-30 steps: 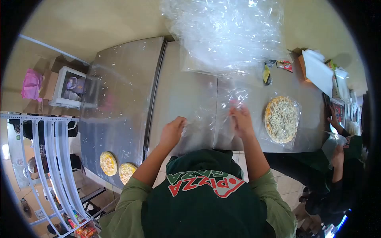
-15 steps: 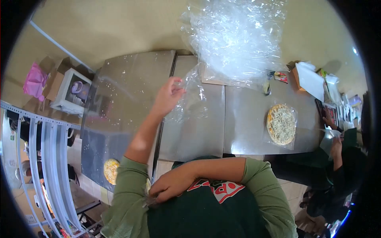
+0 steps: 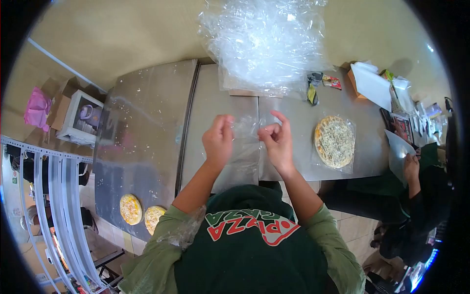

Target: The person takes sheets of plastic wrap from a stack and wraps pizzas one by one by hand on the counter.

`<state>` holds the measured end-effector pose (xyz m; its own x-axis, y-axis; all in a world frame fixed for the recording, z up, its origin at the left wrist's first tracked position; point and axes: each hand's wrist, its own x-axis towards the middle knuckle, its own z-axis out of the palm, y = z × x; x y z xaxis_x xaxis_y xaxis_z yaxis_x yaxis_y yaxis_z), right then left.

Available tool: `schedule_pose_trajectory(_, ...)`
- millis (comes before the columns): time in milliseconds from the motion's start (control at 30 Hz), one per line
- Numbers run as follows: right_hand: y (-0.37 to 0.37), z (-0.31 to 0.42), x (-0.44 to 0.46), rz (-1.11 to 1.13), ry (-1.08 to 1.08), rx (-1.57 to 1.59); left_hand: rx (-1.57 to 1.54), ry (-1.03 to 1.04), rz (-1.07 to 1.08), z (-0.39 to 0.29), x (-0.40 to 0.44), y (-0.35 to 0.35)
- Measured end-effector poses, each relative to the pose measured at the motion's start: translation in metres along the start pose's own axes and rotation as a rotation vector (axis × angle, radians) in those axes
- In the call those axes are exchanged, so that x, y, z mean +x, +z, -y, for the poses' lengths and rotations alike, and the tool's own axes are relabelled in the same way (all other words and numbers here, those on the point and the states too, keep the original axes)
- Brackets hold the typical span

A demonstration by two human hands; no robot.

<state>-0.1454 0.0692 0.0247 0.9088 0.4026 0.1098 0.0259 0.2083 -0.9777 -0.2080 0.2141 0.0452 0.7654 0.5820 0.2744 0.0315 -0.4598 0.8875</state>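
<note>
Down at the near end, a crumpled bit of clear plastic (image 3: 188, 229) is clinging to the left sleeve (image 3: 159, 237), and the right hand (image 3: 278, 142), which was pressing there half a second ago, is now working up over the steel counter (image 3: 303, 164) again. So the big change: both hands are facing each other now, with a thin clear bag (image 3: 245, 130) stretching between them. The right one is pinching its edge, index finger sticking up, while the left hand (image 3: 219, 139) is curling its fingers closed on the other edge, though that bit's kinda blurry. I'd read that as getting back to two-handed handling of the bag. Farther out, a wrapped pizza (image 3: 335, 142) is sitting to the right, and a pile of clear plastic bags (image 3: 264, 44) is lying at the back.
</note>
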Motion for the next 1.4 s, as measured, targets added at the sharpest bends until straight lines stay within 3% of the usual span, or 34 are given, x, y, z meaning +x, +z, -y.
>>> schedule_pose_trajectory(100, -0.033, -0.026, -0.027, -0.039, 0.113, 0.099, -0.249, -0.038, -0.116, 0.017, 0.009, 0.006)
schedule_pose_trajectory(200, -0.046, -0.039, -0.045, 0.067, 0.278, 0.211, -0.259, -0.094, 0.019, 0.013, 0.0, 0.013)
schedule_pose_trajectory(300, -0.061, -0.034, -0.034, 0.067, 0.19, 0.221, -0.334, 0.031, 0.199, 0.01, -0.003, 0.011)
schedule_pose_trajectory(400, -0.061, -0.003, -0.014, 0.101, 0.44, 0.171, -0.25, 0.094, 0.335, 0.004, -0.009, 0.008)
schedule_pose_trajectory(500, -0.064, -0.015, -0.005, 0.103, 0.298, 0.144, -0.501, -0.113, 0.451, 0.008, -0.008, 0.004)
schedule_pose_trajectory(600, -0.06, -0.014, -0.004, 0.016, 0.22, 0.141, -0.492, -0.348, 0.348, -0.005, -0.01, 0.004)
schedule_pose_trajectory(800, -0.035, -0.011, -0.007, -0.033, 0.102, 0.061, -0.045, -0.107, 0.366, -0.001, -0.021, 0.017)
schedule_pose_trajectory(900, -0.037, -0.015, -0.011, -0.041, 0.077, 0.018, -0.092, -0.056, 0.052, 0.01, -0.026, 0.02)
schedule_pose_trajectory(1000, -0.042, -0.029, -0.023, 0.051, 0.208, 0.108, -0.278, -0.136, -0.122, 0.011, -0.009, 0.005)
schedule_pose_trajectory(1100, -0.04, -0.033, -0.03, 0.185, 0.369, 0.156, -0.364, -0.079, -0.119, 0.032, -0.005, 0.001)
schedule_pose_trajectory(1167, -0.033, -0.015, -0.02, 0.101, -0.121, -0.443, 0.131, 0.099, -0.02, 0.017, -0.008, -0.012)
schedule_pose_trajectory(1200, -0.026, -0.001, -0.016, 0.134, -0.256, -0.608, 0.378, 0.179, 0.035, 0.012, -0.011, -0.017)
schedule_pose_trajectory(1267, -0.01, 0.027, -0.005, 0.231, -0.426, -0.805, 0.428, 0.231, 0.151, 0.011, -0.013, -0.016)
schedule_pose_trajectory(1333, 0.001, 0.027, 0.008, 0.428, -0.258, -0.706, 0.405, 0.375, 0.163, 0.012, -0.01, -0.015)
schedule_pose_trajectory(1400, 0.002, 0.001, 0.018, 0.635, 0.137, -0.427, 0.31, 0.594, 0.063, 0.018, -0.003, -0.017)
